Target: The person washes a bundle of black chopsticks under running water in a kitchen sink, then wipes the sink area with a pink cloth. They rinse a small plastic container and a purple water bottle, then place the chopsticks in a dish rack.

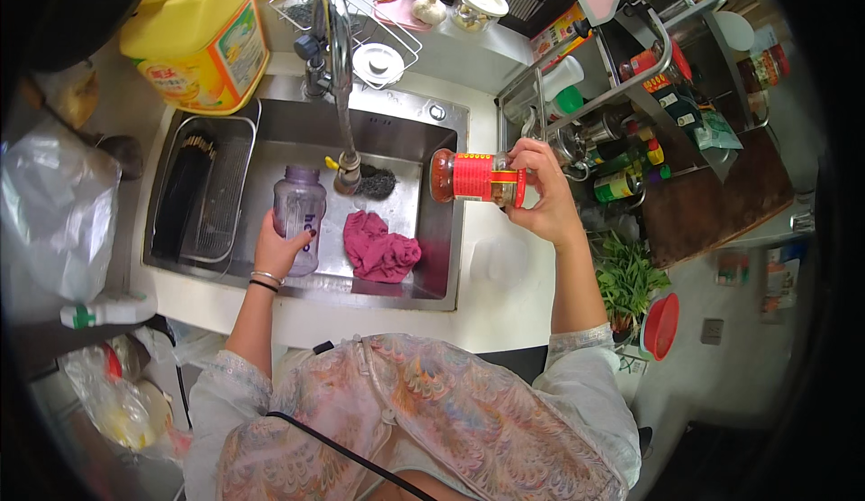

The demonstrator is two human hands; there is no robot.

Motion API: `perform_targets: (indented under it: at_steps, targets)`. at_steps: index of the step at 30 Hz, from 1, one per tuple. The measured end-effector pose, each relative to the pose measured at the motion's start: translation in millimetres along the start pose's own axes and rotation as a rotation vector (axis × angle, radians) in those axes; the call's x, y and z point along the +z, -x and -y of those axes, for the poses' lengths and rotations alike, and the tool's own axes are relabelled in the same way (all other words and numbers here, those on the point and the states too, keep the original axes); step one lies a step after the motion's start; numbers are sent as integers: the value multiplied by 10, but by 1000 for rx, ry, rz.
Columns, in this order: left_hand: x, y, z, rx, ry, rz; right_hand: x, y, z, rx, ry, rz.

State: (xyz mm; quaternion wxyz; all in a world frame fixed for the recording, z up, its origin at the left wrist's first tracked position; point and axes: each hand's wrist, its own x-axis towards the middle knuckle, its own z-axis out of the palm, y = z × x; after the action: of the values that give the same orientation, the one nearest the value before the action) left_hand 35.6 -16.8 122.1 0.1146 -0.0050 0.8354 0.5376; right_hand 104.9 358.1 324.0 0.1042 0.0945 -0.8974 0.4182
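Observation:
My left hand (280,244) holds a translucent purple plastic bottle (299,210), uncapped and roughly upright, over the left part of the steel sink (446,231). My right hand (544,193) grips a glass jar with a red label (473,176) by its lidded end; the jar lies sideways above the sink's right rim and has reddish contents at its base. Between the two hands are a crumpled dark pink cloth (380,247) on the sink floor and a dark scouring pad (377,182) behind it. The faucet's spout (348,173) hangs over the basin, beside the bottle.
A wire basket (230,217) with black chopsticks or similar sticks fills the sink's left side. Behind it stands a big yellow detergent jug (196,41). A metal rack (581,112) with bottles and jars is at right, near leafy greens (625,274) and a red basin (661,326).

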Motion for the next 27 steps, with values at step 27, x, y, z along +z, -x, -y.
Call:
perform_targets:
  at_steps: [27]
  targets:
    - [-1818,566,-977,110,116,157,4630,803,1715,-303,-24,702]
